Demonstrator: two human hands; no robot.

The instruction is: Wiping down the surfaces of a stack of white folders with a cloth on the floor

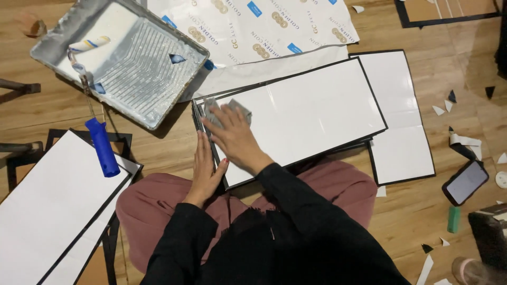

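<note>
A white panel with a black border (311, 111) lies on top of a stack in front of my lap. My right hand (235, 136) presses a grey cloth (224, 112) flat on the panel's near left corner, fingers spread over it. My left hand (205, 168) rests flat along the panel's left edge, fingers together and pointing away, holding nothing.
A metal paint tray (132, 68) with white paint sits at the upper left, with a blue-handled roller (95, 111) leaning on it. More white panels lie at the left (47, 206) and right (401, 142). A phone (465, 182), a green block (453, 219) and paper scraps lie on the wooden floor at right.
</note>
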